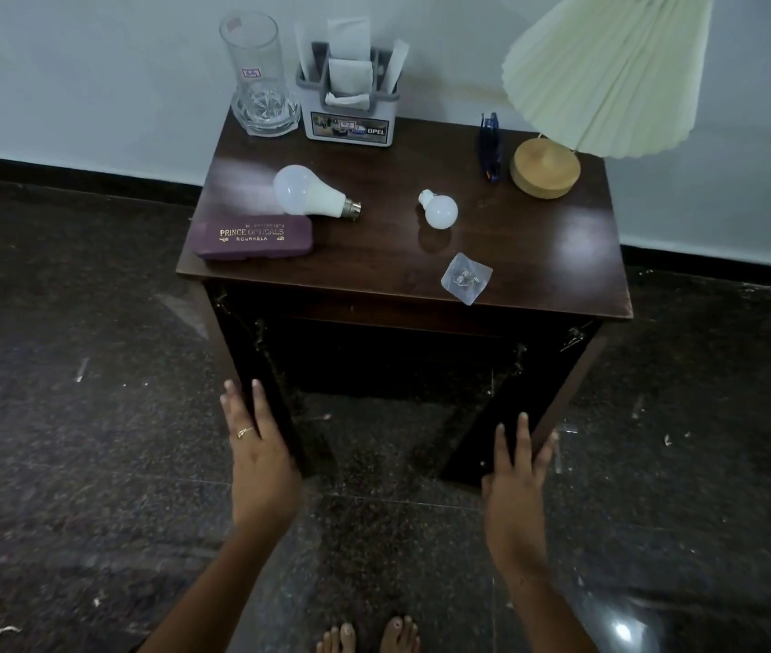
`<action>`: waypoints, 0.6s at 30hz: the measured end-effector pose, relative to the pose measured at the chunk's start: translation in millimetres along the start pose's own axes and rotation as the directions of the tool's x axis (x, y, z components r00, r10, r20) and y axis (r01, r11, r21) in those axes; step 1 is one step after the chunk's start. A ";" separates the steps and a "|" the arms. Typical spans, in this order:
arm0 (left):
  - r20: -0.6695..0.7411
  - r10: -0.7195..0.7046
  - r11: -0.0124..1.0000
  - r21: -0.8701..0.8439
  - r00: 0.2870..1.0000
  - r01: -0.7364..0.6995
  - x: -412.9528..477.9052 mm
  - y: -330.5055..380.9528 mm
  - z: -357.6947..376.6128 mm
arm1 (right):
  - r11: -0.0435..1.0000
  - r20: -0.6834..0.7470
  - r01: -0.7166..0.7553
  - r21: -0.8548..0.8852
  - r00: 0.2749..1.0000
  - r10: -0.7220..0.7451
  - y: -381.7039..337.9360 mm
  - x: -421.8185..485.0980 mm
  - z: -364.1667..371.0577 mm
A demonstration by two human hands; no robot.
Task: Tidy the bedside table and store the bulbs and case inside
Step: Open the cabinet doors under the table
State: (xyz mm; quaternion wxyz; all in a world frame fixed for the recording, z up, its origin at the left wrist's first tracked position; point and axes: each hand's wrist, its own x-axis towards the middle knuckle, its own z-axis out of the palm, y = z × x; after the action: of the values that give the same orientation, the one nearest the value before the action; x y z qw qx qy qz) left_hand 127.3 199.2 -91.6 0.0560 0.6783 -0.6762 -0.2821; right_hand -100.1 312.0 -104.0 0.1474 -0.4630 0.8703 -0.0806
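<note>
Head view: my left hand and right hand lie with fingers straight against the left door and right door, holding nothing. Up on the tabletop, the case lies crosswise at the front-left corner with the large bulb just behind it, both nearer my left hand. The small bulb sits mid-table.
</note>
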 end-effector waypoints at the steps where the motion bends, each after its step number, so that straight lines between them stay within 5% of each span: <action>1: 0.044 0.038 0.996 0.080 0.998 -0.041 -1.6 -7.0 -1.7 | 0.996 0.060 0.026 -0.090 0.998 -0.021 5.9 -3.5 -2.1; 8: 0.166 0.041 0.930 0.354 0.985 -0.099 -4.6 -29.0 -16.1 | 0.912 0.053 0.103 -0.396 0.995 -0.090 29.1 -17.0 -15.2; 18: 0.185 0.118 0.857 0.477 0.976 -0.194 -5.0 -65.5 -31.2 | 0.844 0.123 0.171 -0.508 0.984 -0.126 74.1 -24.2 -32.5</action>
State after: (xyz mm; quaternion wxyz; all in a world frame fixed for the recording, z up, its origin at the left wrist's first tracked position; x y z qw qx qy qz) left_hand 199.9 199.6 -94.0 -0.1464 0.5898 -0.7808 -0.1449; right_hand -156.0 373.6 -89.4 0.0481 -0.5544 0.8144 0.1645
